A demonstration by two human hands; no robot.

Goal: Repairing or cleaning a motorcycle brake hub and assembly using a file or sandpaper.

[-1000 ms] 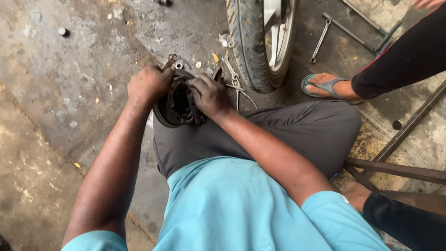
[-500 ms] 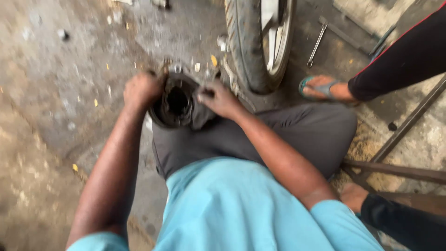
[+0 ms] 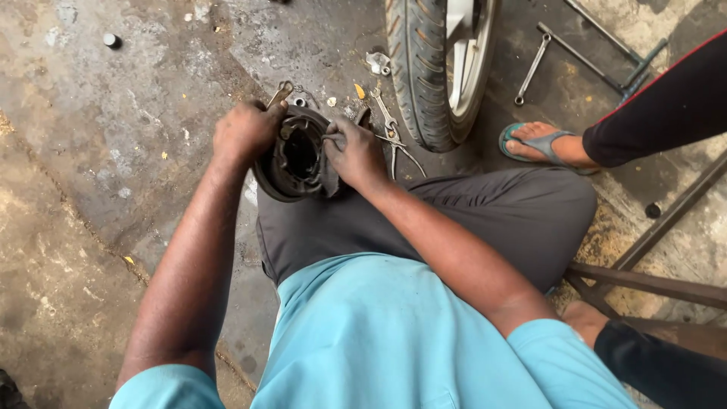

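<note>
A round, dark, greasy brake drum plate (image 3: pixel 297 155) rests on the person's knee, against grey trousers (image 3: pixel 485 220), just above the stained concrete floor (image 3: pixel 98 151). The left hand (image 3: pixel 246 130) is closed on the plate's left rim and grips a thin metal tool (image 3: pixel 279 95) that juts up past the rim; the right hand (image 3: pixel 354 154) is clenched on the plate's right edge, fingers curled around a small grey part — what exactly it pinches cannot be told. Just right of the plate, a pair of pliers (image 3: pixel 394 140) lies on the floor, touching or nearly touching the right hand's knuckles. Beyond the pliers, up and to the right of the plate, a motorcycle tyre (image 3: pixel 424 68) stands upright with its pale rim showing. Small bolts and a bright metal piece (image 3: pixel 377 62) are scattered near the plate's top edge. Farther right of the plate, past the tyre, a spanner (image 3: pixel 532 68) and a long T-handled wrench (image 3: pixel 606 38) lie on the floor — well apart from the hands — near another person's foot in a green sandal (image 3: pixel 541 145). A rusty metal bar (image 3: pixel 651 282) crosses the lower right.
</note>
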